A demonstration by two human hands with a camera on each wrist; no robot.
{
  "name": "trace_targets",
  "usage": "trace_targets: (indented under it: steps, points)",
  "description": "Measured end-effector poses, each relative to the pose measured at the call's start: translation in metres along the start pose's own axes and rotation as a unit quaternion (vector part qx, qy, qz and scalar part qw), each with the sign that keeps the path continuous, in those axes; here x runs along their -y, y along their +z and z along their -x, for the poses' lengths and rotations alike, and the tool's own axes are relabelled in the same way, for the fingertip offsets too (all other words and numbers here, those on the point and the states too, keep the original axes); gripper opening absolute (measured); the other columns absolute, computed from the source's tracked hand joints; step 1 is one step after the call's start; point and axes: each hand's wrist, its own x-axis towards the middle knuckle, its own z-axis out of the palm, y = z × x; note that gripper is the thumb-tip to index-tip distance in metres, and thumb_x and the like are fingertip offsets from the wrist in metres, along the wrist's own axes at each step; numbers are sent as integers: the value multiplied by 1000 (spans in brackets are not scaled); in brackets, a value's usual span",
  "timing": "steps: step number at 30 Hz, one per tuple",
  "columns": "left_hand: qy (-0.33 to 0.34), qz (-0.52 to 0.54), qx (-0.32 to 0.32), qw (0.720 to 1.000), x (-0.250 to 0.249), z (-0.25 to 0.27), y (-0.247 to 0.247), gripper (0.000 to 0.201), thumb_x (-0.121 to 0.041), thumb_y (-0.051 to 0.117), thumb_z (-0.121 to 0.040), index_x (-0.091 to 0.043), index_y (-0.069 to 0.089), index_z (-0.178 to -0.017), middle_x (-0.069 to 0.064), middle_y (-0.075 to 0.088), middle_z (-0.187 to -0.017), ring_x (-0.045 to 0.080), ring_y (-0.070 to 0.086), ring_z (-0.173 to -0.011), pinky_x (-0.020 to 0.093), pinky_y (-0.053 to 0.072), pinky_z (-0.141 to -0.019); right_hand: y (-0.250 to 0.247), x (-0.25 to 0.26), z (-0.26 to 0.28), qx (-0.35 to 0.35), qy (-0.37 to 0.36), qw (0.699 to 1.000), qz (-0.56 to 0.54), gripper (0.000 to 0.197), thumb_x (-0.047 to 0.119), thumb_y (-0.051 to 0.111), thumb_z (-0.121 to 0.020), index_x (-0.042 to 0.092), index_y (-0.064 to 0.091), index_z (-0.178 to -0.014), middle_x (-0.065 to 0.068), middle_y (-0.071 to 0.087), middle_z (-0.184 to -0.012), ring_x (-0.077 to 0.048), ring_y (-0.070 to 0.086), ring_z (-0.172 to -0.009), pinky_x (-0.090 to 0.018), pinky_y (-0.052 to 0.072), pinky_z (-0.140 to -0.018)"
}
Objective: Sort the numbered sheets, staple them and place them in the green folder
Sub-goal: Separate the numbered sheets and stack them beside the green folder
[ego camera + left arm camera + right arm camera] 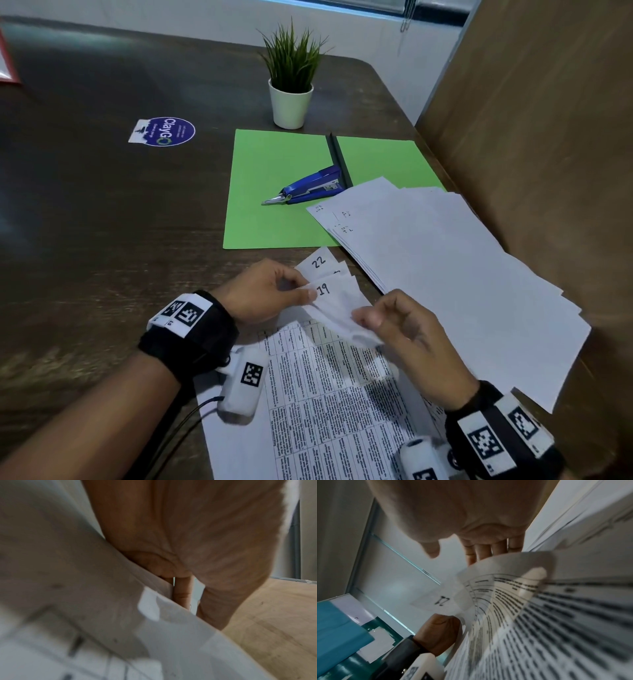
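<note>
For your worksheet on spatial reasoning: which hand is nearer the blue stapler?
Left. The left hand is below the stapler; the right hand sits lower and further right.

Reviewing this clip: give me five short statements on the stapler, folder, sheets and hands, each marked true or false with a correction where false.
1. The blue stapler lies on the open green folder. True.
2. The left hand pinches the corner of the sheet marked 19. True.
3. The right hand grips the stapler. False: it holds the lower edge of the sheet marked 19; nobody touches the stapler.
4. The potted plant stands on the folder. False: it stands on the table, beyond the folder's far edge.
5. A fanned pile of white sheets lies right of the hands, overlapping the folder's near right corner. True.
</note>
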Motion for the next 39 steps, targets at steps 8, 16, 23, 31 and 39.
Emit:
trace_targets:
  steps: [8,16,23,31,39]
  points:
    - [-5,5,15,1000,0,2,-1,19,-9,81,-82,-16,78,-99,-11,79,-100,6,74,-95,32,55,-98,11,-14,-20,-60,70,986,135,25,24,79,-84,28,70,-107,3,67,-74,-7,60,-63,-29,55,-68]
    - [-1,-12,18,1000,2,1,-3,23,-15,86,-77,-20,79,-98,-11,78,-101,11,74,-97,42,55,-99,23,-9,-25,-92,2,974,205,22,27,89,-69,25,70,-81,9,63,-73,-1,53,-61,-13,42,-60]
    - [-10,34,17,999,-9,7,0,42,-58,63,-81,-21,81,-89,-22,76,-94,-12,66,-88,33,44,-103,25,-11,-27,-76,-59,965,243,23,19,83,-78,31,67,-66,9,63,-78,-8,57,-67,-21,44,-59]
    - [9,5,16,1000,0,1,0,19,-13,86,-77,-14,79,-94,-18,77,-87,-7,70,-79,11,49,-76,23,-3,-15,-82,6,987,139,15,45,69,-89,30,71,-94,4,72,-75,-9,68,-69,-36,56,-66]
    - [18,-27,13,999,3,-1,-2,26,-14,90,-72,-18,79,-96,-17,78,-92,-5,69,-80,13,50,-77,19,-13,-18,-134,27,970,201,30,28,84,-78,29,70,-104,8,63,-79,-2,55,-66,-15,45,-67]
